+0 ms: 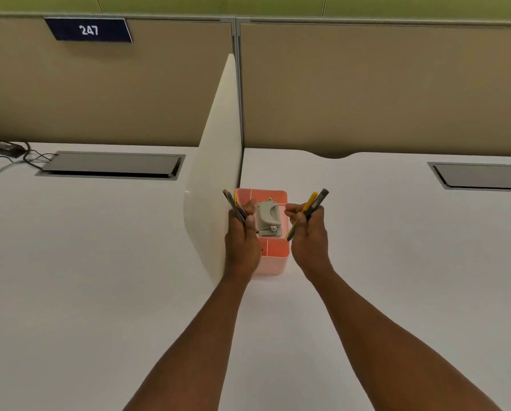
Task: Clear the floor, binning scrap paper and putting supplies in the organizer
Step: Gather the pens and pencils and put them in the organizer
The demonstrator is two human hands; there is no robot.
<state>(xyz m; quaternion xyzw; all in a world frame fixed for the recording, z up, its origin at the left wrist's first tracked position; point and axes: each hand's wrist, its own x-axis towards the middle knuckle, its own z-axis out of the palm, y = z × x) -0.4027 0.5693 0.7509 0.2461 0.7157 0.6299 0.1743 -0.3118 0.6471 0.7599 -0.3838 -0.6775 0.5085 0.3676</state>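
A pink organizer (273, 264) stands on the white desk, right beside a white divider panel. A grey hole punch (268, 218) lies in its middle compartment. My left hand (242, 243) hovers over the organizer's left edge and grips a bundle of dark pens (233, 204) pointing up and away. My right hand (307, 235) hovers at the organizer's right edge and holds a yellow pen (309, 203) and a dark marker (319, 200) together, tips angled up to the right.
The white divider panel (215, 173) splits the white desk (396, 247) into two bays. Beige cubicle walls stand behind, with a sign reading 247 (88, 30). Grey cable-tray lids (112, 164) (485, 176) sit in both desks. Cables (8, 152) lie far left.
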